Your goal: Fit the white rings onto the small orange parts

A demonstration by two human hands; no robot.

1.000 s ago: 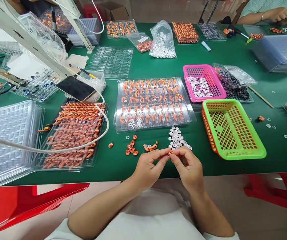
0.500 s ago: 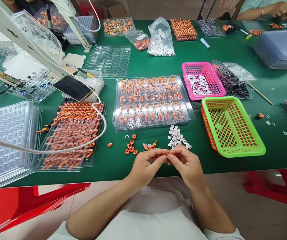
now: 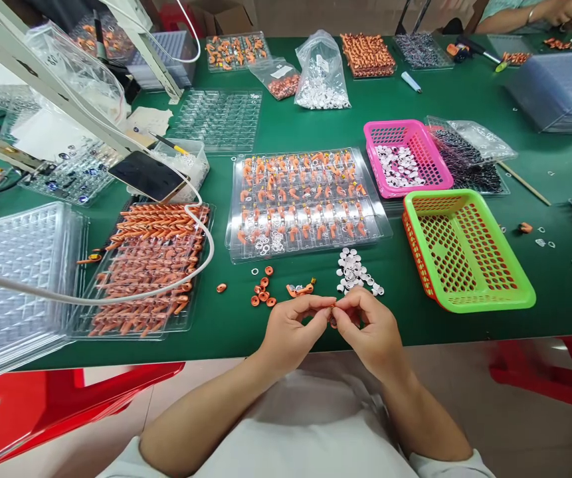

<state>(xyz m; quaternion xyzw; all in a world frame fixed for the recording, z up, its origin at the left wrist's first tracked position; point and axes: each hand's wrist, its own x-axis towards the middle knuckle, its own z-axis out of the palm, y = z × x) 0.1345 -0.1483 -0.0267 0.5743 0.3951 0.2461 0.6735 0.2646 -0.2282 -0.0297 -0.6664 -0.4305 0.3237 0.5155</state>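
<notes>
Compared with a second ago, both hands have dropped slightly toward the desk (image 3: 266, 133) edge. The left hand (image 3: 290, 332) and right hand (image 3: 373, 332) remain fingertip to fingertip, together pinching a small orange part (image 3: 334, 321), which now hangs lower between them. Loose orange rings (image 3: 262, 292) and white discs (image 3: 353, 273) beyond are unmoved. Handling appears ongoing.

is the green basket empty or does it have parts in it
Empty. The green basket shows only its bare mesh floor, with red showing through the holes. The pink basket beside it holds white pieces.
</notes>
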